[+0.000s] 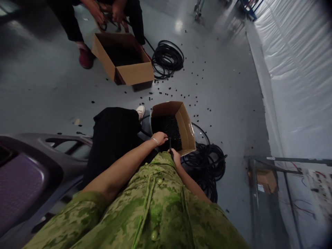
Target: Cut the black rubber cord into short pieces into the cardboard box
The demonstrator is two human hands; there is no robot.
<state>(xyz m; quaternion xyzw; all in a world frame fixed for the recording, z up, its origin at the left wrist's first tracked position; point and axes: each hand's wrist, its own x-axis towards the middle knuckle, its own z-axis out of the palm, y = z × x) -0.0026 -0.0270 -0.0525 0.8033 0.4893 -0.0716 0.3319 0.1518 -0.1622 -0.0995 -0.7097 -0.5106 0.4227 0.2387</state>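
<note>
My left hand (160, 137), with a thin bracelet on the wrist, hangs over the near edge of an open cardboard box (188, 128) filled with small black pieces (168, 129). Its fingers are curled; what they hold is hidden. My right hand (175, 155) is closed round a thin black cable (170, 147) that stands up just beside the box's near corner. A coil of black cable (207, 162) lies on the floor to the right of the box. My green camouflage top fills the bottom of the view.
Another person sits opposite, hands (109, 12) on black cable, behind a second open cardboard box (129, 72). A second cable coil (167, 58) lies by it. Small black pieces litter the grey floor (181, 93). A purple chair (23, 176) stands left, white sheeting (298, 69) and a rack right.
</note>
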